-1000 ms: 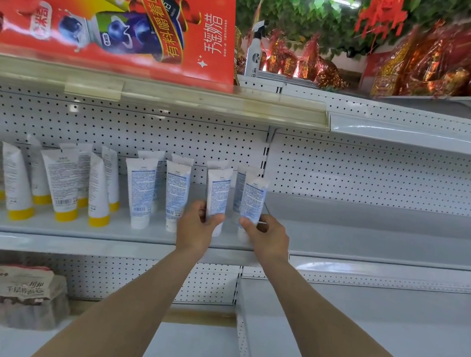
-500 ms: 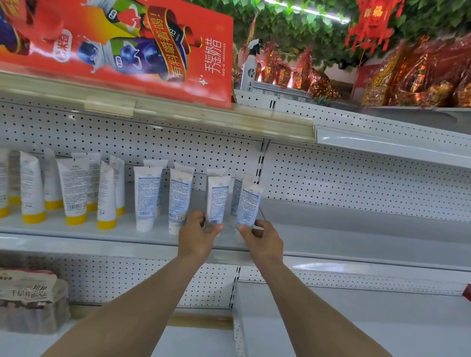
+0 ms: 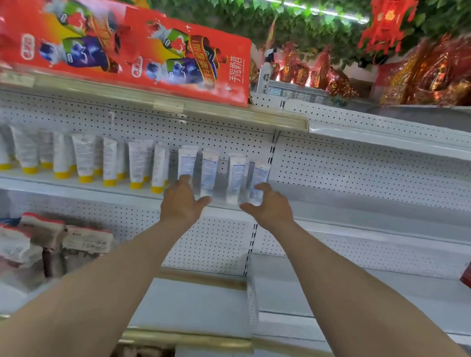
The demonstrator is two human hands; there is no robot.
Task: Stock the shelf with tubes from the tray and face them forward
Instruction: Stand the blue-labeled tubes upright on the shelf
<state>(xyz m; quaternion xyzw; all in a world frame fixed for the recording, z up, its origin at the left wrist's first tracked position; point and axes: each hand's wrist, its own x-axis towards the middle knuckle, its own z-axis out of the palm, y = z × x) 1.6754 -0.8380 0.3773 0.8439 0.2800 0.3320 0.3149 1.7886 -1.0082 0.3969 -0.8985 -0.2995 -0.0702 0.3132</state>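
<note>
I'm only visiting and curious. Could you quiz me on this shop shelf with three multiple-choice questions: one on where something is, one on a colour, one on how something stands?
1. Where are the red cartons?
A) on the shelf above the tubes
B) on the floor
C) in the person's hands

2. What colour are the caps of the tubes at the left?
A) green
B) yellow
C) black

3. How are the tubes by the hands placed?
A) lying flat
B) hanging from hooks
C) standing upright

Answers:
1 A, the cartons sit over the tube row.
2 B, yellow caps line the shelf edge.
3 C, they stand upright before the left hand and right hand.
</note>
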